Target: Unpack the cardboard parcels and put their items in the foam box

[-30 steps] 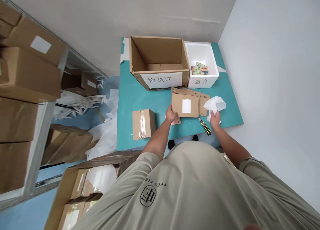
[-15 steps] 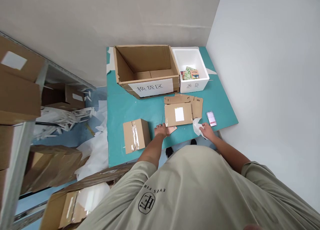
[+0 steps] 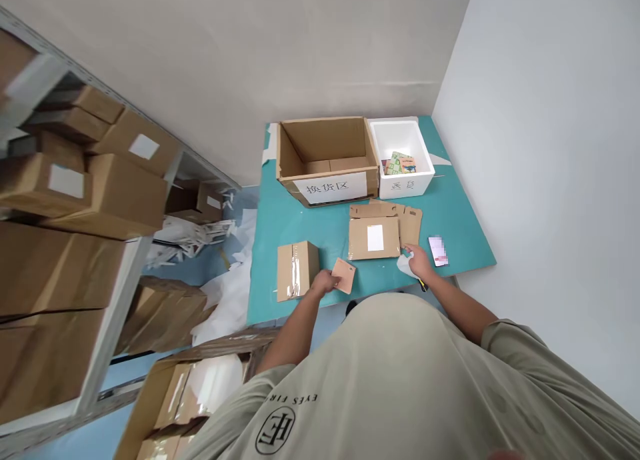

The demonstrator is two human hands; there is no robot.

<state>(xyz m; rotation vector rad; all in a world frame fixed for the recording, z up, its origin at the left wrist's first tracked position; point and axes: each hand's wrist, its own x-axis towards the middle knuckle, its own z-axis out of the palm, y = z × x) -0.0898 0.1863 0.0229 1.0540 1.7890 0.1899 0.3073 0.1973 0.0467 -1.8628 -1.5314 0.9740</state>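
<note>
My left hand point(image 3: 326, 282) is closed on the edge of a thin pink card-like thing point(image 3: 345, 275) with rounded corners. It is held near the table's front edge, just right of a taped cardboard box point(image 3: 295, 271). My right hand point(image 3: 420, 261) is closed on a crumpled white sheet point(image 3: 405, 265), beside the right end of a flat cardboard box point(image 3: 374, 239) with a white label. A small yellow and black thing point(image 3: 423, 285) shows below that hand; its kind is unclear. A phone point(image 3: 439, 251) lies to the right of my right hand.
At the back of the green table point(image 3: 320, 223) stand a large open carton point(image 3: 327, 150) and a white foam box point(image 3: 404, 186) holding several booklets or cards point(image 3: 401, 163). Folded cardboard point(image 3: 412, 227) lies behind the flat box. Shelves with boxes point(image 3: 120, 193) line the left.
My left hand has drawn the pink thing out from by the flat box, leftward and into full view. My right hand still has the white sheet, now more bunched. The camera view has shifted left.
</note>
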